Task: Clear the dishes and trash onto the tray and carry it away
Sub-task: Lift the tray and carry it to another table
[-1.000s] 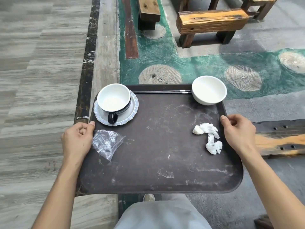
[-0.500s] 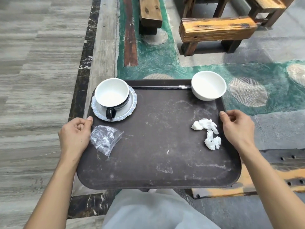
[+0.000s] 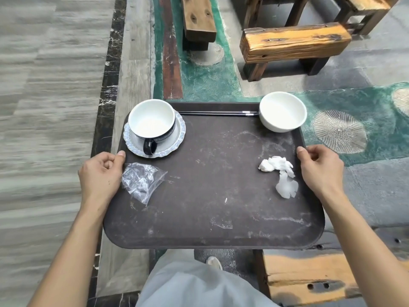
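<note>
I hold a dark brown tray (image 3: 212,218) level in front of my body, above the floor. My left hand (image 3: 100,176) grips its left rim and my right hand (image 3: 321,171) grips its right rim. On the tray's far left stands a white cup with a dark handle (image 3: 152,122) on a frilled saucer (image 3: 179,138). A white bowl (image 3: 282,111) sits at the far right corner. Black chopsticks (image 3: 217,113) lie along the far edge. A crumpled clear plastic bag (image 3: 140,185) lies by my left hand, and white crumpled tissue (image 3: 281,173) by my right.
Wooden benches stand ahead: a thick plank one (image 3: 294,45) at upper right and another (image 3: 198,21) at upper centre. A wooden bench (image 3: 309,275) is close at my lower right. Grey striped flooring (image 3: 44,107) stretches to the left past a dark marble strip (image 3: 108,85).
I have walked forward with the tray: the floor and benches have slid toward me. Both hands keep the same hold, and nothing on the tray has shifted.
</note>
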`<state>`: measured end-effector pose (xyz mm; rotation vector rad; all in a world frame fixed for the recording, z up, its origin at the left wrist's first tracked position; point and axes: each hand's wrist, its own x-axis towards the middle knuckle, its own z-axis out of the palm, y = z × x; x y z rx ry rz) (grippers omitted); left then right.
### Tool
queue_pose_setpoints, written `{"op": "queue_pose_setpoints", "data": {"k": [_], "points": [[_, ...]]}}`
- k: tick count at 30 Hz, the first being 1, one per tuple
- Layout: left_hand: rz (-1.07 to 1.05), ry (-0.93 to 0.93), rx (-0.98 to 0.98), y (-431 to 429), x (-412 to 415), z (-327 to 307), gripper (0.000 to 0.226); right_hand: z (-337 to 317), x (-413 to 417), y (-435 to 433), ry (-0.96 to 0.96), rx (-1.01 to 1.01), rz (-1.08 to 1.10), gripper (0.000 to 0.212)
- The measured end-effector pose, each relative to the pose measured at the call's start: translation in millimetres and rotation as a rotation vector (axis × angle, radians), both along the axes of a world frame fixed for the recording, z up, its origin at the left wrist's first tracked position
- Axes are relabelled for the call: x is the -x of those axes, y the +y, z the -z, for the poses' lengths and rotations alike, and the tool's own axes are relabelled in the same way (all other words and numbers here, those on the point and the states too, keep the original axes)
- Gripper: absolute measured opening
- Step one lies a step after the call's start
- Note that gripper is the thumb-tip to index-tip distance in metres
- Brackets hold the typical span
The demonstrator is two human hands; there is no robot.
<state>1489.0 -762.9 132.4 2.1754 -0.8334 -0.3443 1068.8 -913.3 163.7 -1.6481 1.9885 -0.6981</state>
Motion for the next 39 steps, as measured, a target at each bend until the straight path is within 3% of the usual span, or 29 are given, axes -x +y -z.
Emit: {"op": "queue_pose_setpoints", "data": {"k": [19,26,39], "points": [[0.073,0.032,-0.008,-247.1,-164.0,-12.4,0.036,-2.7,-146.0,-201.3,-0.020,0.003,0.118,0.021],[0.076,0.005,-0.041,-325.0,-172.3,-5.7,0.034,10.7,-155.7,-281.8,-0.019,-0.016,0.098,0.022],[0.061,-0.021,-0.023,-536.7,-173.7,-2.8,0.038,4.1,-157.2,-508.1,0.008,-0.014,0.082,0.027]]}}
